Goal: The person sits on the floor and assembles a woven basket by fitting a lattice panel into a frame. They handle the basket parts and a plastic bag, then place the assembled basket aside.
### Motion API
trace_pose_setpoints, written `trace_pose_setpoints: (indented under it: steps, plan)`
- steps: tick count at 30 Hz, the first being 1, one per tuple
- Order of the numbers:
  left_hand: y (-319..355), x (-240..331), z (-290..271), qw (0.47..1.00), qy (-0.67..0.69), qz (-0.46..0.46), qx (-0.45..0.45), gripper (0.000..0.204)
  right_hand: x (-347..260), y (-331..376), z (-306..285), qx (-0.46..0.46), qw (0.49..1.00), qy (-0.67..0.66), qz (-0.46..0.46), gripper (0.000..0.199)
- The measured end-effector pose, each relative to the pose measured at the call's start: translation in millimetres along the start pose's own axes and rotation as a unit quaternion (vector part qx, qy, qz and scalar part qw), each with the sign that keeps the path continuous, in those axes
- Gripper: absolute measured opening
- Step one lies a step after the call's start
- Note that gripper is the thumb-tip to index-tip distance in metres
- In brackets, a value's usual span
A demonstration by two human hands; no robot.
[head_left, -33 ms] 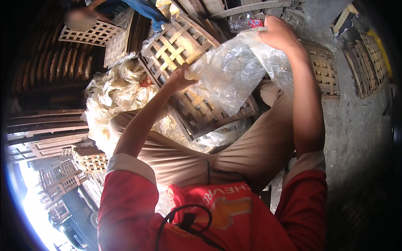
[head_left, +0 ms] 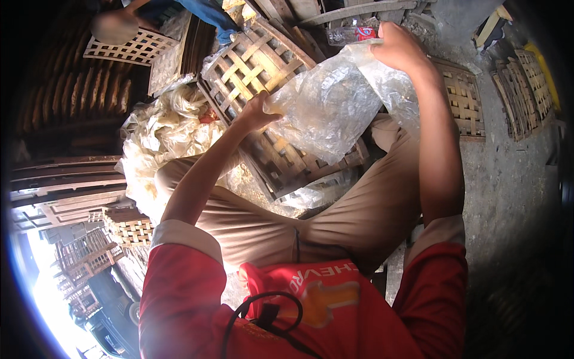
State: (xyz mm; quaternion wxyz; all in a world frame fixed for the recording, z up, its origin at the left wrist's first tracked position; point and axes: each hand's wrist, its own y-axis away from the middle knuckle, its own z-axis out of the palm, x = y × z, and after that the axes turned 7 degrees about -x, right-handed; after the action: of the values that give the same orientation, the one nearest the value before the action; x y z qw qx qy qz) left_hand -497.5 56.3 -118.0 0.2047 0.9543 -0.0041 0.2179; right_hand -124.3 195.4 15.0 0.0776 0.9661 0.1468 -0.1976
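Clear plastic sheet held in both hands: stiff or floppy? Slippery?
Likely floppy: the clear plastic sheet sags and crumples between the left hand and right hand. Probably very light, being thin and see-through. Its glossy surface may be slippery.

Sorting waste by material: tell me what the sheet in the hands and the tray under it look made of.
Sheet: thin clear plastic film, glossy and crinkled; the tray shows through it and it catches bright glints.
Tray: flat strips woven in an open lattice, matt pale tan, probably bamboo or split wood; the frame's darker slats look like wood.
Both hands, left and right, grip the sheet.
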Motion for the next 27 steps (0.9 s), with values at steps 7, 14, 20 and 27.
trace_pose_setpoints:
  steps: [7,14,20,27]
  plan:
    - [-11,-40,-75,0.999,-0.008,0.029,-0.012,0.043,5,-5,10,0.002,0.999,-0.041,-0.035,0.049]
    - [-43,-57,-194,0.903,-0.228,-0.058,0.36,0.092,-15,-20,65,-0.094,0.991,-0.078,-0.05,0.068]
    - [-29,-152,-72,0.955,-0.093,-0.256,0.117,0.105,-91,5,85,-0.378,0.924,-0.058,0.001,0.068]
    - [-17,-143,-2,0.959,0.039,-0.228,0.161,0.071,-57,14,146,-0.342,0.931,0.114,-0.055,0.049]
